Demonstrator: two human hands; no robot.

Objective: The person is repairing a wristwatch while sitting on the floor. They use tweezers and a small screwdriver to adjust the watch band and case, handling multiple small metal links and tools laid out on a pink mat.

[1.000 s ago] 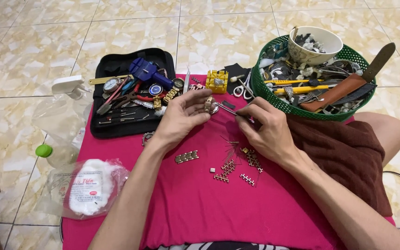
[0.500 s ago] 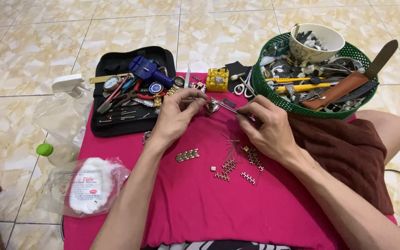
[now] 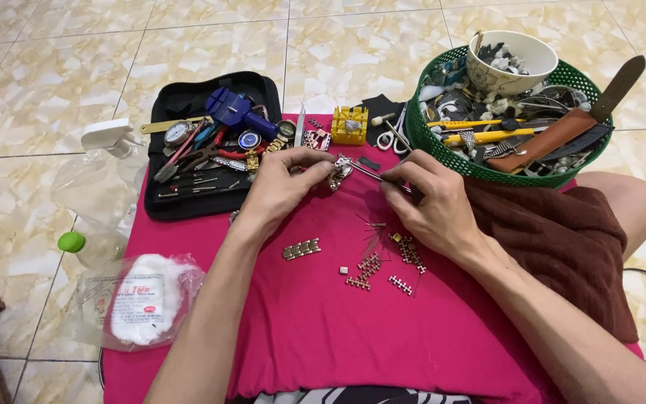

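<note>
The left hand (image 3: 278,187) holds a small silver watch piece (image 3: 339,172) w/ fingers pinched together on it, just above the pink cloth (image 3: 300,329). The right hand (image 3: 431,206) grips a thin metal tool (image 3: 371,172), fingers clamped around its handle, and the tip of the tool touches the watch piece. Both hands meet near the upper middle of the cloth.

On the cloth below the hands lie loose bracelet links: one short silver segment (image 3: 301,249) nearer the left forearm, and several small dark-and-gold segments (image 3: 383,265) near the right wrist, w/ some thin pins (image 3: 371,232) beside them.

At left, partly on the cloth and partly on the tiled floor (image 3: 39,90), is an open black tool case (image 3: 188,202) w/ a blue tool (image 3: 237,112), a watch face and small screwdrivers inside. A yellow block holder (image 3: 349,125) and small scissors (image 3: 390,138) lie just beyond the hands.

At right, a green plastic basket (image 3: 428,146) carries a white bowl (image 3: 514,56), yellow-handled tools, a brown strap etc. A brown towel (image 3: 562,239) lies over the person's leg, under the right forearm.

At far left stand a clear spray bottle (image 3: 102,187) w/ white head, and a plastic bag of white cotton (image 3: 140,299).
</note>
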